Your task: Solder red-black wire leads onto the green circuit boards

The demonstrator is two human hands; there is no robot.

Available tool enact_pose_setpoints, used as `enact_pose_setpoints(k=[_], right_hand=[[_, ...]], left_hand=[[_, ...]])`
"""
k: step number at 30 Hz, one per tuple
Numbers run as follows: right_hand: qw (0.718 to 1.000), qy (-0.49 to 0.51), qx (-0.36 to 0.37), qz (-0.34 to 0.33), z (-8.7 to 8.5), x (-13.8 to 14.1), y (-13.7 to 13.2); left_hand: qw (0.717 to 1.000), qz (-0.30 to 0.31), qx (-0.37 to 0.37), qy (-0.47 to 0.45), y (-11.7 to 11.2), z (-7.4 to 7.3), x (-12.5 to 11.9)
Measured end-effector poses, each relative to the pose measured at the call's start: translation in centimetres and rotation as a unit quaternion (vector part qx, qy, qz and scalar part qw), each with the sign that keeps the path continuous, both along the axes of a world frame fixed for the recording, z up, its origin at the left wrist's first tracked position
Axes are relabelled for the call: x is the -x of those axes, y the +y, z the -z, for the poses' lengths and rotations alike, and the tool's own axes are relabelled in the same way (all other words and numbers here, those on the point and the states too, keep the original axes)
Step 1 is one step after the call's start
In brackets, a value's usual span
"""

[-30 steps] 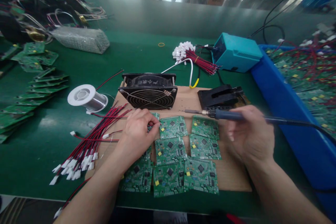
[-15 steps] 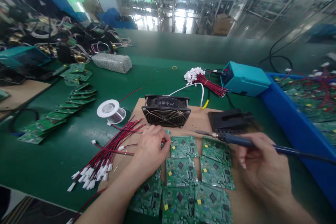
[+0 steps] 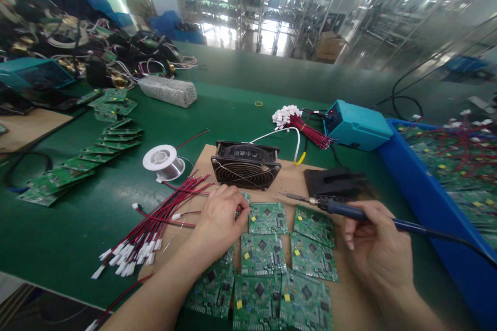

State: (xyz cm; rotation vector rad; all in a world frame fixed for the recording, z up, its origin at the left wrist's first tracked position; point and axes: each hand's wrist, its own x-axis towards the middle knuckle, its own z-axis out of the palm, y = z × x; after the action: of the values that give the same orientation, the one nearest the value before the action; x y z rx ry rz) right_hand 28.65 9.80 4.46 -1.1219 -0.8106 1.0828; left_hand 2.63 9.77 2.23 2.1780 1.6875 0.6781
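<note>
My left hand (image 3: 223, 213) is closed in a pinch at the upper left corner of a green circuit board (image 3: 267, 218); what its fingertips hold is hidden. Red-and-black wires (image 3: 171, 209) with white connectors lie beside that hand, and some run under it. My right hand (image 3: 378, 248) is wrapped round the handle of a soldering iron (image 3: 345, 209). The iron points left, its tip over the brown board (image 3: 295, 178) between the black fan (image 3: 245, 165) and the circuit boards. Several more circuit boards (image 3: 313, 256) lie in rows between my hands, partly covered by my left forearm.
A solder spool (image 3: 163, 161) stands left of the fan. Behind the iron is a black stand (image 3: 330, 182). A teal soldering station (image 3: 359, 124), a bundle of wires (image 3: 308, 126) and a blue bin (image 3: 438, 217) of boards lie right. Overlapping boards (image 3: 83, 163) line the left.
The view has shifted slightly, so the boards and my right hand with the soldering iron appear a little further left. Both hands keep their closed grips; the iron's tip stays near the fan.
</note>
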Motion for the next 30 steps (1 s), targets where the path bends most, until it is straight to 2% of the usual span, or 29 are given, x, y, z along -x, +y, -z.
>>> enact_pose_setpoints(k=[13,18,21,24,27,30], right_hand=[[1.000,-0.001,-0.007,0.009,-0.2,0.1,0.0],[1.000,0.001,-0.011,0.022,-0.4,0.0,0.1],[1.000,0.006,-0.015,0.023,-0.5,-0.1,0.0],[0.999,0.012,-0.020,0.023,-0.6,-0.2,0.0],[0.999,0.012,-0.026,0.024,-0.6,-0.2,0.0],[0.999,0.012,-0.024,0.026,-0.6,-0.2,-0.1]], left_hand=[[1.000,0.015,-0.020,0.001,-0.1,0.4,0.4],[0.994,0.053,-0.095,-0.019,-0.5,0.3,0.3],[0.981,0.085,-0.175,-0.029,-0.8,-0.8,0.2],[0.969,0.078,-0.235,-0.019,-1.6,-2.8,0.3],[0.966,0.035,-0.257,-0.015,-3.0,-4.6,0.9],[0.969,0.009,-0.244,-0.027,-5.0,-4.8,1.6]])
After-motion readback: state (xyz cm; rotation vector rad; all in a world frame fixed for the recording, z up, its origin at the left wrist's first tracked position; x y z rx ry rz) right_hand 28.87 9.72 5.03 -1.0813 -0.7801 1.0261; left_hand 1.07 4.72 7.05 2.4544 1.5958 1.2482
